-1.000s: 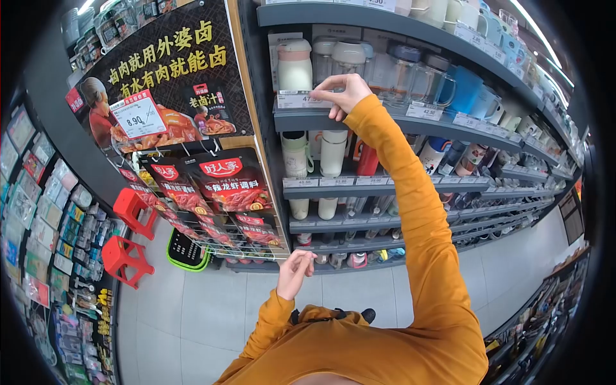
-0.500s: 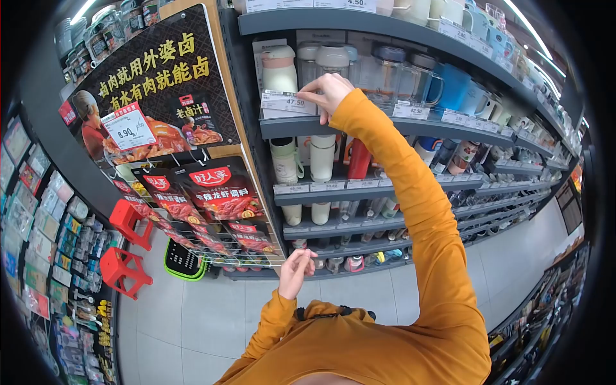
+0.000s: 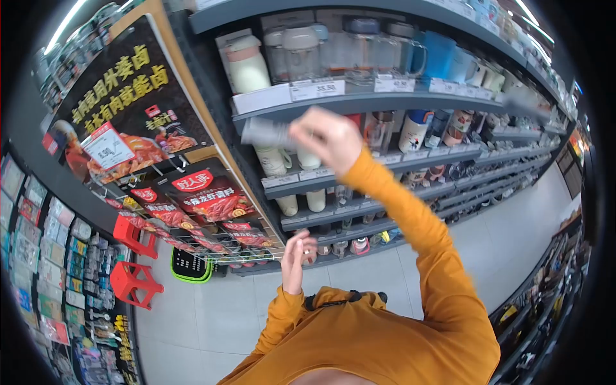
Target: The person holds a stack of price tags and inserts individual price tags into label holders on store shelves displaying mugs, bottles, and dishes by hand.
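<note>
My right hand [image 3: 330, 141] is pinched shut on a price tag [image 3: 266, 133], a small pale strip blurred by motion. It is in front of the shelf edge, apart from the shelf. Just above stands a cream bottle with a pink lid [image 3: 248, 64], behind a blank white strip [image 3: 262, 99] and another price label [image 3: 317, 90] marked 35.50. Behind the tag and hand, a pale green bottle [image 3: 273, 162] and a white bottle [image 3: 308, 158] are partly hidden. My left hand [image 3: 295, 260] hovers low by the lower shelves, open with fingers loosely bent, nothing visible in it.
At the left, a display board [image 3: 122, 96] stands over hanging red seasoning packets [image 3: 199, 192]. Red stools [image 3: 136, 283] and a green-rimmed black basket [image 3: 190, 264] are on the floor. Clear jugs [image 3: 359, 51] and cups line the shelves. More racks of goods flank the aisle.
My right hand has pulled the 47.50 price tag off the upper shelf edge and moved it down and outward. My left hand's fingers have loosened. The view has shifted slightly.
</note>
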Motion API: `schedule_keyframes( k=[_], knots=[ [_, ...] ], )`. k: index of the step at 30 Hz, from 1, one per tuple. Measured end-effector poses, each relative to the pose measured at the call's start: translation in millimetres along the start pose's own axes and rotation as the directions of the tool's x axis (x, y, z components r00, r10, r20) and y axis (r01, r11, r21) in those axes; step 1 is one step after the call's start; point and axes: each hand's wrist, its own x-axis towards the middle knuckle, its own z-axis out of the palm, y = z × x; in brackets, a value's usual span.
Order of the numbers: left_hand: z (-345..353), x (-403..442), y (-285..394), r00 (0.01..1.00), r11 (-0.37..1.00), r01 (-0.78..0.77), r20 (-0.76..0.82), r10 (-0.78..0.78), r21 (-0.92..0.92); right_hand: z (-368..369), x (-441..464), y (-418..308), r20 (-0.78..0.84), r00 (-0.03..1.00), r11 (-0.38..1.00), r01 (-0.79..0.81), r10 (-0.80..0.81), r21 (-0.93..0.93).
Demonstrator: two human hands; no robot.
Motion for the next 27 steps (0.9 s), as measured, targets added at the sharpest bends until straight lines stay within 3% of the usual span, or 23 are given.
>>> schedule_keyframes(
  k=[2,3,4,6,7,9,12,14,15,18,20,22,23,24,27],
  knots=[
    [17.6,2.7,3.7,0.99,0.992,-0.129,-0.064,0.128,-0.015,17.7,-73.0,-6.8,0.18,0.972,0.985,-0.165,0.152,0.058],
    [15.0,6.9,-3.0,0.992,0.991,-0.125,-0.037,0.124,-0.053,32.3,-115.8,-6.4,0.234,0.929,0.911,-0.34,0.286,0.234],
    [9.1,11.6,-18.0,0.995,0.987,-0.087,-0.062,0.079,-0.138,38.1,-153.8,-12.3,0.312,0.853,0.843,-0.493,0.419,0.215],
    [13.2,9.3,-18.2,0.998,0.993,-0.046,0.041,0.051,-0.104,55.7,-226.6,-25.6,0.39,0.635,0.542,-0.773,0.668,0.331],
    [12.8,8.1,-26.2,0.992,0.999,-0.023,0.126,0.029,-0.05,51.9,-247.0,-36.8,0.438,0.562,0.436,-0.825,0.702,0.359],
    [23.5,-3.4,-39.9,0.988,0.988,0.125,0.105,-0.116,-0.087,38.4,-273.3,-42.1,0.56,0.359,0.182,-0.92,0.747,0.347],
    [26.0,-4.5,-62.0,0.987,0.979,0.162,0.003,-0.163,-0.126,13.0,-271.9,-18.3,0.404,0.488,0.353,-0.862,0.774,0.365],
    [20.3,-0.2,-79.3,0.981,0.979,0.157,-0.091,-0.169,-0.132,2.3,-247.9,8.0,0.231,0.642,0.594,-0.765,0.731,0.248],
    [21.9,3.2,-83.0,0.974,0.975,0.139,-0.154,-0.165,-0.171,-0.8,-229.5,18.3,0.178,0.676,0.648,-0.736,0.715,0.194],
    [22.5,4.2,-76.2,0.944,0.894,0.281,-0.066,-0.323,-0.348,5.8,-173.7,54.3,0.092,0.791,0.793,-0.609,0.605,0.015],
    [26.0,1.1,-81.7,0.922,0.855,0.349,-0.022,-0.386,-0.385,17.3,-147.7,76.6,0.14,0.797,0.807,-0.59,0.588,-0.026],
    [30.1,-8.2,-88.6,0.9,0.784,0.402,0.048,-0.432,-0.474,37.2,-141.1,115.1,0.134,0.878,0.88,-0.432,0.46,-0.196],
    [34.4,-14.0,-89.1,0.894,0.776,0.402,0.027,-0.447,-0.486,41.0,-134.4,124.9,0.184,0.869,0.877,-0.412,0.46,-0.247],
    [35.5,-19.2,-92.8,0.894,0.769,0.399,0.023,-0.448,-0.5,45.5,-130.4,137.6,0.299,0.787,0.837,-0.463,0.54,-0.292],
    [30.1,-34.1,-96.1,0.88,0.754,0.403,-0.006,-0.475,-0.519,46.4,-123.1,145.6,0.316,0.823,0.873,-0.389,0.473,-0.294]
  ],
)
